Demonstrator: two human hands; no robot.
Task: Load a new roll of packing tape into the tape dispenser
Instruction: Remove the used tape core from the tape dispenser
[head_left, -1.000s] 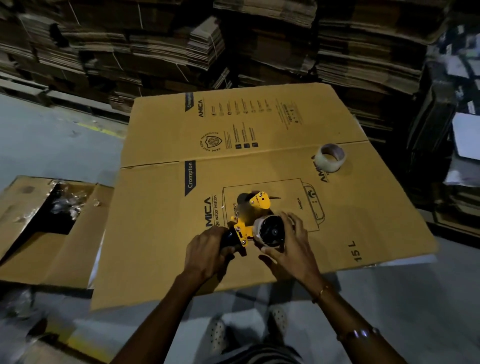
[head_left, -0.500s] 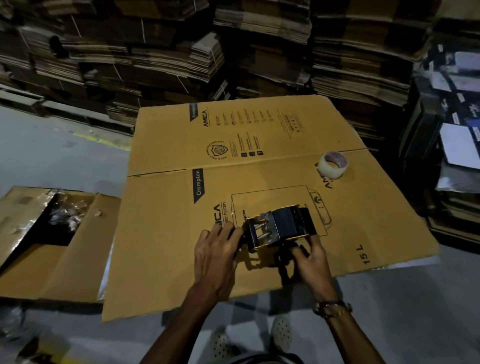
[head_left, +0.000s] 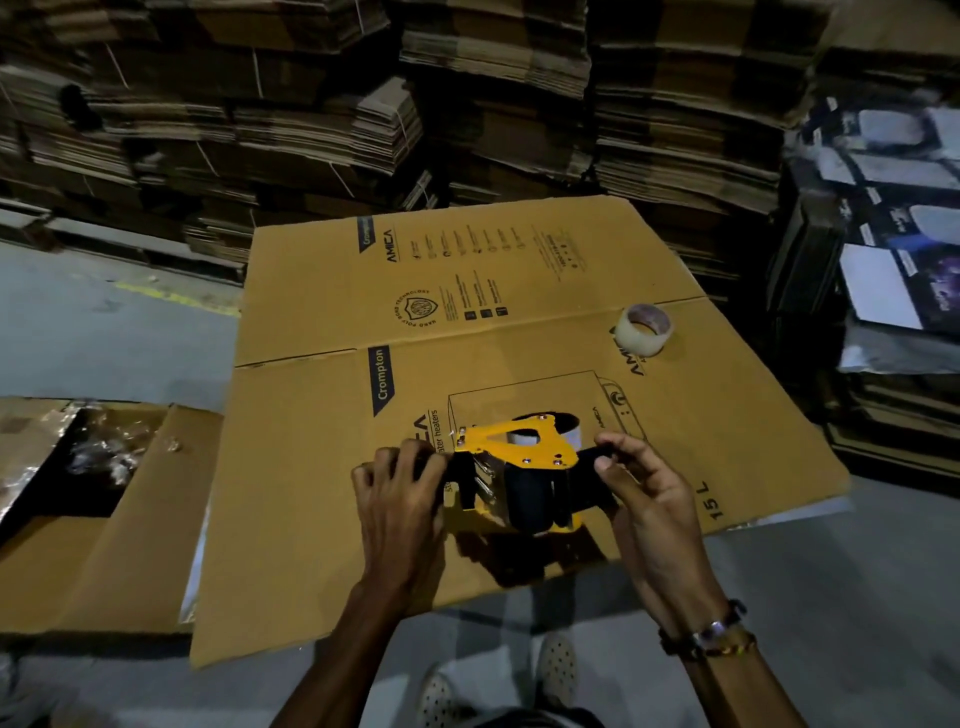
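We hold the yellow tape dispenser (head_left: 517, 470) just above the flat cardboard sheet (head_left: 322, 467). Our left hand (head_left: 402, 499) curls round its dark handle end. Our right hand (head_left: 644, 493) pinches the other end with fingers and thumb. The new tape roll (head_left: 643, 328) lies well apart, at the far right of the sheet. A whitish roll or core seems to sit inside the dispenser; we cannot tell which. We think the hub should be bare first. Keep the dispenser steady, fingers away from the toothed blade.
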